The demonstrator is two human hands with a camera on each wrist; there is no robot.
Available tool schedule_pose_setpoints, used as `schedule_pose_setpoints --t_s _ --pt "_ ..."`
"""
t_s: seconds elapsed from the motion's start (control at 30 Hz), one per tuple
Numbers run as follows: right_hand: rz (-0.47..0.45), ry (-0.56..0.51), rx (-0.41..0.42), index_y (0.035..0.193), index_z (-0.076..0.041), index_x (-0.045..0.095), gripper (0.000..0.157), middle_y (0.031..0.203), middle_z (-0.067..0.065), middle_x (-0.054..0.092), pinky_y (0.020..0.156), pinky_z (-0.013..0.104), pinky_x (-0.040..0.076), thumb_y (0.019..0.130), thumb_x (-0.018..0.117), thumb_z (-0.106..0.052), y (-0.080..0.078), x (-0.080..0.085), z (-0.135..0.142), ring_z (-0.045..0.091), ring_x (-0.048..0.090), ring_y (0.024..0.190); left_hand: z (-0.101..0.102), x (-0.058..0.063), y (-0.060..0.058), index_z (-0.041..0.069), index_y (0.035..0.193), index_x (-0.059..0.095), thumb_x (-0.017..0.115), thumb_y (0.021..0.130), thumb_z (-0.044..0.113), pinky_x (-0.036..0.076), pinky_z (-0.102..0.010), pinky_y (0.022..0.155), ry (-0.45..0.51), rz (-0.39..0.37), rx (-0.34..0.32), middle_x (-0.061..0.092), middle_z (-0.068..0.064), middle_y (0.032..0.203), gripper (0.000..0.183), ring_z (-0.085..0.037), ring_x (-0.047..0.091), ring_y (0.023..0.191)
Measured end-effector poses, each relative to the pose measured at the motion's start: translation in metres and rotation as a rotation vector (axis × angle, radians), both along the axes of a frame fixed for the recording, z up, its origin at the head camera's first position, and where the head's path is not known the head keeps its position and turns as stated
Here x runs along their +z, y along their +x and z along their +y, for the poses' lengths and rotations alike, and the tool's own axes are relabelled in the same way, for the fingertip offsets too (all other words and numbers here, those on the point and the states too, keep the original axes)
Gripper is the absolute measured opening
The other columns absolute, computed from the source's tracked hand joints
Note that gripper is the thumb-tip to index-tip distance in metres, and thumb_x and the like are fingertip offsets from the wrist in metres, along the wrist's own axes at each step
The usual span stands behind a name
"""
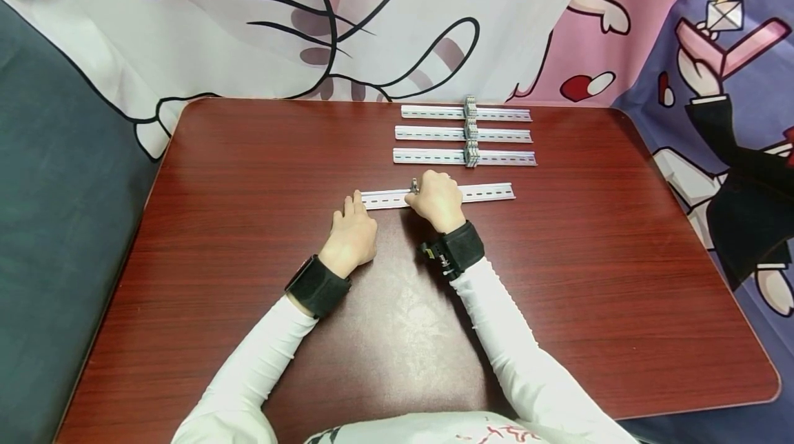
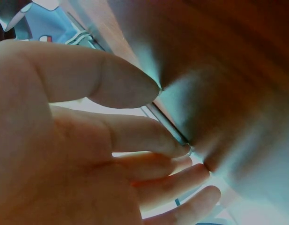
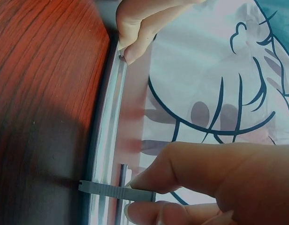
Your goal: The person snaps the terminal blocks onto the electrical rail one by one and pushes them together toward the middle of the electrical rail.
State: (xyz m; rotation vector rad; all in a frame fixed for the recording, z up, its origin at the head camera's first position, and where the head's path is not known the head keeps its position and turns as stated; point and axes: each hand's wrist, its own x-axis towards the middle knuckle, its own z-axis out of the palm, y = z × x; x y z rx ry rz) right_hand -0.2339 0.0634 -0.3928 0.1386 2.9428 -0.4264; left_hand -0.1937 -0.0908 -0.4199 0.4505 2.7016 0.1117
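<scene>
A slotted metal DIN rail (image 1: 490, 192) lies crosswise on the table before me. My left hand (image 1: 353, 234) holds its left end; in the right wrist view, the thumb and fingers pinch the rail (image 3: 117, 82) there. Left of the rail's middle, my right hand (image 1: 438, 201) pinches a small thin grey clip-on block (image 3: 104, 189) between thumb and fingers. The block stands across the rail, its lower end at the rail's near edge. Whether it is snapped on cannot be told. In the left wrist view, the left fingers (image 2: 149, 131) lie against the rail's edge.
Behind the held rail, three similar rails (image 1: 428, 156) lie parallel, each bearing a cluster of grey blocks (image 1: 471, 153) right of its middle. They sit near the far edge of the reddish-brown table (image 1: 595, 278). A printed curtain (image 1: 186, 37) hangs behind the table.
</scene>
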Motion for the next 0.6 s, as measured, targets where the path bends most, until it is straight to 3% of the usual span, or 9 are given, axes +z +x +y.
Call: schedule_pose_setpoints --t_s 0.2,0.23,0.6 --pt "-0.003 0.001 -0.002 0.061 -0.014 0.055 0.030 0.095 0.020 0.071 0.068 0.050 0.055 0.079 0.070 -0.033 0.000 0.000 0.002 0.040 0.068 0.090 0.000 -0.001 0.000 -0.008 0.112 0.067 0.058 0.087 0.012 0.035 -0.056 0.106 -0.002 0.002 -0.002 0.018 -0.038 0.153 0.033 -0.048 0.024 0.143" --pt "-0.003 -0.001 -0.003 0.061 -0.013 0.055 0.030 0.096 0.021 0.071 0.068 0.050 0.055 0.079 0.071 -0.033 -0.001 0.000 0.002 0.040 0.068 0.090 0.001 0.008 0.002 -0.009 0.114 0.066 0.057 0.089 0.011 0.034 -0.056 0.108 -0.008 -0.024 0.000 0.017 -0.038 0.153 0.034 -0.048 0.023 0.143" --pt "0.009 0.000 -0.010 0.065 -0.012 0.057 0.027 0.093 0.020 0.072 0.066 0.048 0.055 0.078 0.072 -0.030 -0.001 0.000 0.007 0.039 0.069 0.087 0.001 0.011 0.003 -0.008 0.112 0.067 0.058 0.090 0.013 0.033 -0.057 0.108 -0.005 -0.032 -0.001 0.014 -0.038 0.154 0.032 -0.049 0.020 0.144"
